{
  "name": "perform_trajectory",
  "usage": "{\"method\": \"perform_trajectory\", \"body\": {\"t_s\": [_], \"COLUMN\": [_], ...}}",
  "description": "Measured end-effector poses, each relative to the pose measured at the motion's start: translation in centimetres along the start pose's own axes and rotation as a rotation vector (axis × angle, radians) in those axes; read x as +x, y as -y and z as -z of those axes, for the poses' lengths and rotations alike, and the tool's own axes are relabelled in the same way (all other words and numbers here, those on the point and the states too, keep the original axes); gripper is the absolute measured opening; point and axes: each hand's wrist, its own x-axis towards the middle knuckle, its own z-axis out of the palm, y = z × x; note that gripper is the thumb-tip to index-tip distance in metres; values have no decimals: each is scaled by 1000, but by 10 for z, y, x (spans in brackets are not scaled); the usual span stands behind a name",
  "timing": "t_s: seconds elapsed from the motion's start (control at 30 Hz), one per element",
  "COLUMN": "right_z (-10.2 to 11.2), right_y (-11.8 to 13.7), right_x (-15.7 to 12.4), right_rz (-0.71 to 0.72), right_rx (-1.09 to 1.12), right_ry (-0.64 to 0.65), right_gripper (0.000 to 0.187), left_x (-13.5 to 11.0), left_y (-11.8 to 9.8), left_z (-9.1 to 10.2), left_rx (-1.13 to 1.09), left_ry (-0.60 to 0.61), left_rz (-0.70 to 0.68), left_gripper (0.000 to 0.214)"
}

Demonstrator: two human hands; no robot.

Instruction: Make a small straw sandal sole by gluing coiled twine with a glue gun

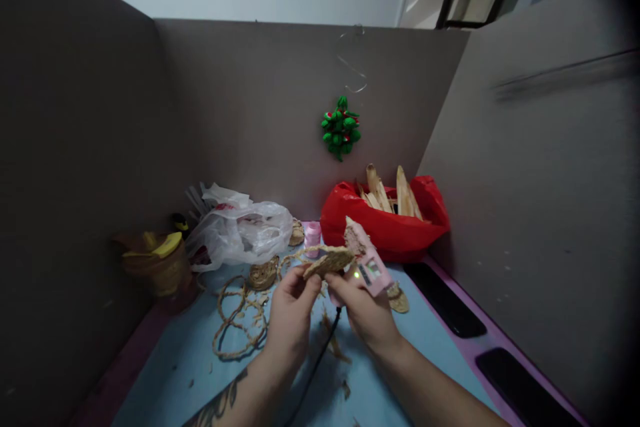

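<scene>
My left hand [293, 313] pinches a flat coil of braided straw cord [330, 261] between thumb and fingers, near the middle of the view. My right hand [367, 313] is closed around a pink glue gun [376, 270] with a small display and a lit green light. Tan crust covers its front end, which points up and away. The right thumb also reaches the coil's lower edge. From the coil, a loose length of braided cord [300, 253] runs left. Below the glue gun a black cable [320, 360] trails toward me. The right fingers are mostly hidden.
Loops of braided cord [235, 350] and a wound coil [263, 273] lie left. Behind stand a clear plastic bag [245, 233], a pink spool [313, 237] and a red bag [385, 233] of dried husks. Two black phones [447, 300] lie right. Grey panels [250, 113] enclose the table.
</scene>
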Motion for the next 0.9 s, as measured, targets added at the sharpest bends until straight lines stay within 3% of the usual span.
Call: {"method": "perform_trajectory", "body": {"t_s": [0.1, 0.23, 0.33, 0.4, 0.57, 0.9], "right_z": [-2, 6, 10, 11, 9, 8], "right_y": [4, 2, -2, -3, 5, 8], "right_x": [1, 8, 11, 11, 8, 4], "right_rz": [-53, -1, 12, 20, 36, 10], "right_rx": [17, 26, -7, -23, -36, -56], "right_ry": [58, 1, -18, -13, 16, 56], "right_gripper": [23, 23, 22, 21, 21, 23], "left_x": [9, 26, 38, 42, 44, 52], "left_y": [-7, -30, -46, -51, -52, -45], "left_z": [5, 13, 20, 23, 22, 36], "left_rx": [-86, -263, -451, -549, -658, -659], "left_ry": [-134, -273, -340, -374, -355, -268], "left_rz": [-8, 12, 221, 314, 268, 177], "left_gripper": [31, 34, 13, 10, 21, 18]}}
